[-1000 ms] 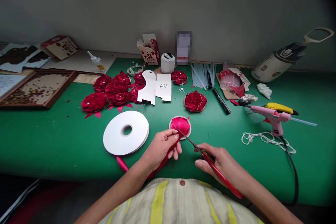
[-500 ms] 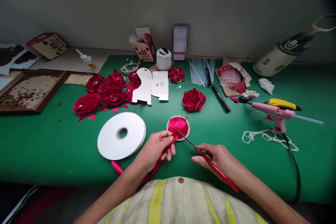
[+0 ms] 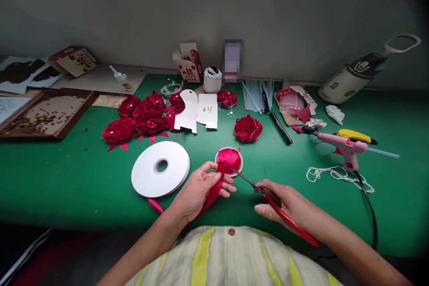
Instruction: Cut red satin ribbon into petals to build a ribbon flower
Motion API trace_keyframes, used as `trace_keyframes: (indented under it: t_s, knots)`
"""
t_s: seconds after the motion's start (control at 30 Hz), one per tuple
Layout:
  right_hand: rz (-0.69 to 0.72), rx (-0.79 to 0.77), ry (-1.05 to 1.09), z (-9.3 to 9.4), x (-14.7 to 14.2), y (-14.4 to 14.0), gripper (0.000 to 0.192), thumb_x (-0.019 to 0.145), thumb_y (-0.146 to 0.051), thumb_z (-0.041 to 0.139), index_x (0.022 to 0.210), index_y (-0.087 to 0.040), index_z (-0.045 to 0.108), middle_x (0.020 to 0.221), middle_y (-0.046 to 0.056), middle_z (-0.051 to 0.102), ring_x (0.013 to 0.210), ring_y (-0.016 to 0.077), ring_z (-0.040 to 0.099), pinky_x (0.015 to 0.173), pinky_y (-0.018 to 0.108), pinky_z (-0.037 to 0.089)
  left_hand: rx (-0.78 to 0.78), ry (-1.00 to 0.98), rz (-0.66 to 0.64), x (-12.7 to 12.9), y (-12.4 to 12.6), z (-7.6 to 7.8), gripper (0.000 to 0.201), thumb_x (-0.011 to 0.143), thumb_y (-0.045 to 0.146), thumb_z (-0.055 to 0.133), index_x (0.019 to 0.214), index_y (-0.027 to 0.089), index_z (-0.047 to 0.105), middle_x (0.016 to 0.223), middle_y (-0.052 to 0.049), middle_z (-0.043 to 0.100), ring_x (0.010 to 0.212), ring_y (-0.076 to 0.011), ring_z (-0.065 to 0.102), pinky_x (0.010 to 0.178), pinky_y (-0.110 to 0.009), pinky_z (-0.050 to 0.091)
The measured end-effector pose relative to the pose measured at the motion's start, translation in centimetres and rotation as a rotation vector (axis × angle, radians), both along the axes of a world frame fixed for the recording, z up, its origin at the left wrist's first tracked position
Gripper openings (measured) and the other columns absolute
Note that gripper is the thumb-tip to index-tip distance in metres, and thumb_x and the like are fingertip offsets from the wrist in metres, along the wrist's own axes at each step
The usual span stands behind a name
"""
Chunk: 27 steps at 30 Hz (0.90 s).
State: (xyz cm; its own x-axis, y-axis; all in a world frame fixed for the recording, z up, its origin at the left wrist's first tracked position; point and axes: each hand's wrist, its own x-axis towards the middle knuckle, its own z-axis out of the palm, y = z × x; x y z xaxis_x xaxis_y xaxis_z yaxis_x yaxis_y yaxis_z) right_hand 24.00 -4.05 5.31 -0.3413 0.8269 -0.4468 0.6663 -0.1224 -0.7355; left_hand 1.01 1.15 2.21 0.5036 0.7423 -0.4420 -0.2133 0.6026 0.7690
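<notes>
My left hand [image 3: 203, 186] pinches a red ribbon [image 3: 214, 193] between thumb and forefinger, its other fingers loosely spread behind. From there the ribbon hangs down toward my lap. In my right hand [image 3: 284, 201] is a pair of red-handled scissors [image 3: 291, 223], the blades pointing left at the ribbon's upper end. Whether the blades touch the ribbon I cannot tell. Just beyond both hands lies a small round base [image 3: 229, 159] with a pale rim and red fabric inside. A large white ribbon spool [image 3: 144, 174] lies left of my left hand, with a bit of red ribbon below it.
Several red fabric flowers [image 3: 147, 118] sit at left-centre, another flower [image 3: 248, 128] beyond the base. At right lie a pink glue gun [image 3: 346, 146], a yellow cutter [image 3: 355, 136] and white cord [image 3: 330, 173]. Glue sticks [image 3: 253, 96], a marker [image 3: 280, 128] and a bottle [image 3: 348, 82] are farther back.
The ribbon's end has been raised and laid out flatter in my left hand, whose fingers have spread. The scissors have shifted slightly right. The whole view has turned a little.
</notes>
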Motion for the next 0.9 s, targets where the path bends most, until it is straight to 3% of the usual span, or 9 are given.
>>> trace_keyframes:
  t_s: [0.13, 0.2, 0.27, 0.43, 0.63, 0.77, 0.9]
  knots:
    - [-0.230, 0.055, 0.165, -0.5, -1.7, 0.0, 0.035, 0.079, -0.044, 0.056, 0.102, -0.019, 0.051, 0.068, -0.003, 0.050, 0.057, 0.0116, 0.045, 0.052, 0.022, 0.038, 0.043, 0.022, -0.070, 0.7, -0.3, 0.4, 0.024, 0.083, 0.036, 0.052, 0.096, 0.017, 0.043, 0.069, -0.005, 0.064, 0.057, -0.0164, 0.063, 0.047, -0.022, 0.044]
    - [-0.368, 0.139, 0.271, -0.7, -2.8, 0.6, 0.037, 0.077, -0.040, 0.059, 0.106, -0.019, 0.049, 0.074, -0.001, 0.055, 0.060, 0.0124, 0.050, 0.055, 0.022, 0.042, 0.068, 0.023, -0.121, 1.2, -0.6, 0.7, 0.024, 0.084, 0.037, 0.051, 0.095, 0.017, 0.043, 0.066, -0.004, 0.064, 0.053, -0.0149, 0.062, 0.044, -0.020, 0.041]
    - [-0.418, 0.235, 0.369, -0.9, -3.8, 1.3, 0.038, 0.076, -0.034, 0.061, 0.108, -0.020, 0.048, 0.078, 0.000, 0.058, 0.065, 0.0134, 0.054, 0.060, 0.023, 0.045, 0.084, 0.014, -0.179, 1.6, -0.9, 1.0, 0.025, 0.084, 0.039, 0.051, 0.094, 0.017, 0.044, 0.066, -0.004, 0.064, 0.053, -0.0150, 0.063, 0.043, -0.019, 0.040]
    - [-0.419, 0.333, 0.460, -1.5, -5.2, 2.6, 0.029, 0.076, -0.025, 0.057, 0.104, -0.018, 0.052, 0.079, 0.001, 0.061, 0.068, 0.0139, 0.056, 0.064, 0.023, 0.046, 0.079, 0.017, -0.214, 1.9, -1.4, 1.3, 0.030, 0.080, 0.042, 0.054, 0.092, 0.015, 0.047, 0.068, -0.007, 0.065, 0.056, -0.0169, 0.064, 0.045, -0.020, 0.042]
    - [-0.445, 0.334, 0.323, -2.2, -4.8, 2.7, 0.029, 0.078, -0.034, 0.056, 0.102, -0.018, 0.052, 0.067, -0.003, 0.053, 0.059, 0.0116, 0.047, 0.058, 0.022, 0.041, 0.051, 0.067, -0.103, 1.6, -1.2, 0.2, 0.025, 0.080, 0.037, 0.055, 0.084, 0.013, 0.050, 0.064, -0.006, 0.064, 0.051, -0.0145, 0.062, 0.043, -0.020, 0.041]
    - [-0.278, 0.199, 0.114, -1.5, -2.3, 1.0, 0.031, 0.079, -0.046, 0.054, 0.095, -0.019, 0.053, 0.058, -0.006, 0.040, 0.053, 0.0101, 0.035, 0.049, 0.021, 0.033, 0.071, 0.099, -0.014, 1.5, -0.4, -0.5, 0.025, 0.080, 0.039, 0.055, 0.084, 0.014, 0.049, 0.066, -0.005, 0.065, 0.052, -0.0136, 0.061, 0.043, -0.020, 0.040]
    - [-0.124, 0.072, -0.004, 0.1, -0.1, -1.0, 0.036, 0.083, -0.051, 0.048, 0.099, -0.020, 0.054, 0.064, -0.003, 0.045, 0.056, 0.0114, 0.038, 0.050, 0.022, 0.033, 0.077, 0.108, 0.006, 1.5, 0.5, -0.8, 0.027, 0.078, 0.040, 0.057, 0.084, 0.014, 0.049, 0.066, -0.005, 0.065, 0.052, -0.0133, 0.061, 0.043, -0.020, 0.039]
